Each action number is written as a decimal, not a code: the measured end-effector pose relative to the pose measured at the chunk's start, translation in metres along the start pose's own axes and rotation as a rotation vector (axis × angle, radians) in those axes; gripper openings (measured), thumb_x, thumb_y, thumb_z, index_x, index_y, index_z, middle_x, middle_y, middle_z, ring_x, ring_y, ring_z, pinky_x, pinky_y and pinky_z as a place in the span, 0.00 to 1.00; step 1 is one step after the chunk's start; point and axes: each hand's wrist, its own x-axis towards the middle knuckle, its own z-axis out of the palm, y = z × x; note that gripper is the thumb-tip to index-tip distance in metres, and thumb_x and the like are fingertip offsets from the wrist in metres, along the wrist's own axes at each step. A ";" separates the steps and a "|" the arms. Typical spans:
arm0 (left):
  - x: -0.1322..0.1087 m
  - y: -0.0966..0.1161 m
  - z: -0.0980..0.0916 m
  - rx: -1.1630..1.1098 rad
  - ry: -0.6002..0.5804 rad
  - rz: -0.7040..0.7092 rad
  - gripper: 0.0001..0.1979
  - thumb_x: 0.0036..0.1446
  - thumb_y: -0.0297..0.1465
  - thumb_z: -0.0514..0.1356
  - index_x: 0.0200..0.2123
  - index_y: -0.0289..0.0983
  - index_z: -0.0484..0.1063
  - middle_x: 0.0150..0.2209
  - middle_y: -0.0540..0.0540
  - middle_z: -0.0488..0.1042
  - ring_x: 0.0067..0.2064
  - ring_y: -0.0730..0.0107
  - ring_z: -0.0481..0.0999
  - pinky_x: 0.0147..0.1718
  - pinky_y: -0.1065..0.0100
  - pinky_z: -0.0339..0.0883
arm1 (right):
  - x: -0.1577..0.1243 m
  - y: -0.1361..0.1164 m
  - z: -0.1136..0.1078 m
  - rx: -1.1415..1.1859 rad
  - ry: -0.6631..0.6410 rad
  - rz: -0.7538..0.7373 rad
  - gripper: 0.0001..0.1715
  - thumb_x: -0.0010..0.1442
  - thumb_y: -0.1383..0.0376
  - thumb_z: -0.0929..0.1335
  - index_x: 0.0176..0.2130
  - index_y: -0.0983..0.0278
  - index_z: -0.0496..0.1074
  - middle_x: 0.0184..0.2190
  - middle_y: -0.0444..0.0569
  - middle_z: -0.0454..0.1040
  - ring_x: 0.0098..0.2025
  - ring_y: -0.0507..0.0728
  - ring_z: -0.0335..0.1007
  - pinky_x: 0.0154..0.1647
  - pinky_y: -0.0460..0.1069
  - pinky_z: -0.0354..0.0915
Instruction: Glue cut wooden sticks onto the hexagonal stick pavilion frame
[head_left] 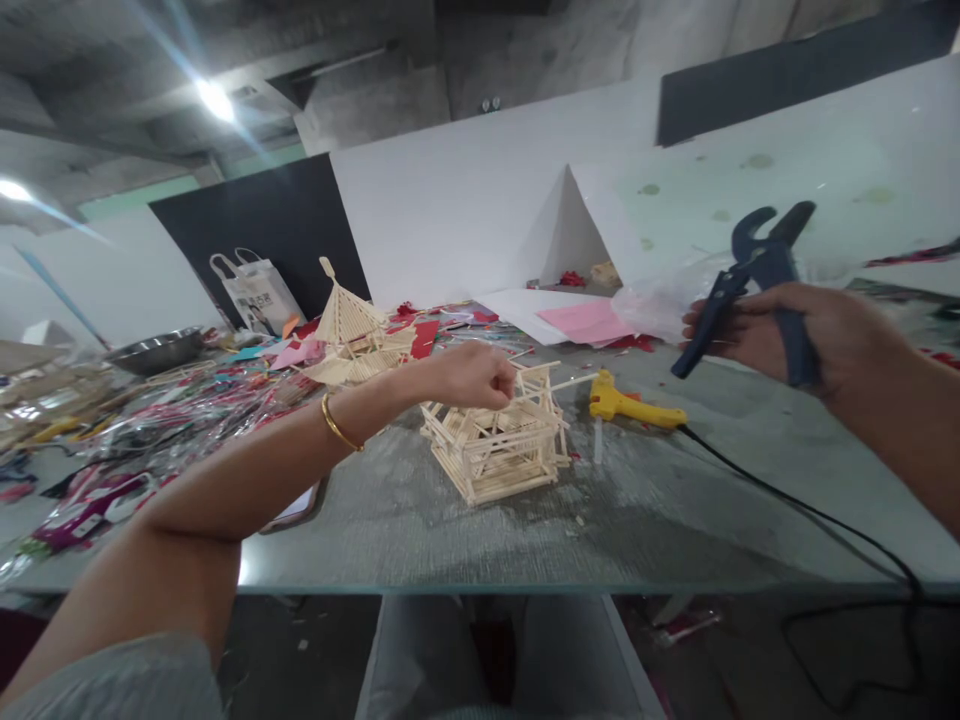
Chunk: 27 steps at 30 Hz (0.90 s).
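Note:
My left hand (pixel 474 375), a gold bangle on its wrist, is closed over the top of a small frame model (pixel 499 455) built from pale wooden sticks. Its fingers are curled; what they hold, if anything, is hidden. The model stands on the table and its upper back is partly covered by the hand. Raised at the right, my right hand (pixel 847 325) holds a dark blue pipe cutter (pixel 750 265) by its handles, jaws pointing up and spread apart. Between the hands lies a yellow glue gun (pixel 637 408), its nozzle end beside the model.
A pointed stick roof model (pixel 352 325) stands behind my left forearm. Plastic-wrapped craft bits (pixel 187 440) cover the left side, near a metal bowl (pixel 157 350). Pink paper (pixel 585 320) lies at the back. The black cord (pixel 795 500) runs over the table's front right edge.

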 end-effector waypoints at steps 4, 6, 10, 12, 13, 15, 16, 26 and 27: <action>0.000 0.002 0.000 0.021 0.001 0.015 0.08 0.44 0.25 0.56 0.27 0.35 0.75 0.24 0.51 0.74 0.26 0.77 0.68 0.28 0.72 0.55 | -0.002 0.000 0.000 -0.002 -0.011 0.001 0.15 0.48 0.72 0.60 0.34 0.72 0.71 0.33 0.62 0.72 0.36 0.61 0.72 0.28 0.52 0.73; 0.000 0.003 -0.001 0.039 -0.005 0.032 0.08 0.45 0.24 0.56 0.27 0.35 0.75 0.24 0.52 0.74 0.26 0.78 0.67 0.28 0.72 0.55 | -0.004 0.000 0.001 0.006 0.005 -0.010 0.15 0.47 0.72 0.60 0.35 0.72 0.71 0.33 0.61 0.72 0.36 0.61 0.72 0.28 0.51 0.73; -0.001 0.007 -0.003 0.071 -0.010 0.054 0.06 0.45 0.23 0.56 0.24 0.36 0.73 0.22 0.53 0.72 0.25 0.78 0.66 0.27 0.72 0.54 | -0.004 -0.001 0.001 -0.005 0.016 -0.027 0.15 0.47 0.73 0.60 0.34 0.72 0.71 0.34 0.62 0.72 0.36 0.60 0.71 0.29 0.51 0.73; -0.001 0.008 -0.004 0.071 -0.014 0.051 0.06 0.45 0.23 0.56 0.24 0.35 0.73 0.22 0.53 0.72 0.24 0.78 0.66 0.28 0.72 0.54 | -0.003 0.000 -0.001 -0.015 -0.002 -0.028 0.15 0.48 0.72 0.60 0.33 0.72 0.72 0.35 0.62 0.72 0.37 0.60 0.71 0.30 0.50 0.73; -0.001 0.009 -0.004 0.069 -0.018 0.049 0.06 0.45 0.23 0.56 0.24 0.35 0.73 0.22 0.53 0.72 0.24 0.78 0.66 0.28 0.72 0.54 | -0.002 0.000 -0.002 -0.018 -0.010 -0.024 0.15 0.49 0.72 0.60 0.33 0.72 0.72 0.35 0.63 0.72 0.37 0.61 0.71 0.30 0.50 0.73; -0.001 0.009 -0.005 0.064 -0.030 0.046 0.06 0.45 0.24 0.56 0.24 0.35 0.73 0.22 0.52 0.72 0.25 0.78 0.66 0.28 0.72 0.54 | -0.002 0.000 -0.005 -0.019 -0.012 -0.022 0.15 0.49 0.71 0.60 0.33 0.72 0.72 0.35 0.63 0.72 0.37 0.61 0.71 0.30 0.50 0.73; 0.000 0.009 -0.005 0.060 -0.036 0.042 0.06 0.45 0.24 0.56 0.24 0.35 0.73 0.22 0.52 0.73 0.25 0.78 0.66 0.28 0.72 0.54 | -0.002 0.000 -0.006 -0.020 -0.009 -0.024 0.15 0.48 0.71 0.60 0.33 0.72 0.72 0.35 0.63 0.72 0.37 0.61 0.71 0.31 0.50 0.73; 0.002 -0.001 -0.006 -0.033 -0.080 0.012 0.06 0.44 0.27 0.57 0.26 0.35 0.74 0.23 0.51 0.72 0.26 0.76 0.68 0.27 0.71 0.55 | -0.011 -0.006 -0.006 -0.028 0.014 -0.033 0.20 0.46 0.71 0.61 0.39 0.72 0.71 0.37 0.64 0.72 0.42 0.62 0.71 0.34 0.51 0.74; 0.002 -0.002 -0.006 -0.032 -0.079 0.012 0.07 0.44 0.27 0.56 0.26 0.35 0.74 0.23 0.51 0.72 0.26 0.76 0.68 0.27 0.71 0.55 | -0.014 -0.007 -0.005 -0.027 0.028 -0.030 0.20 0.46 0.71 0.61 0.40 0.73 0.71 0.38 0.64 0.72 0.42 0.62 0.71 0.33 0.50 0.74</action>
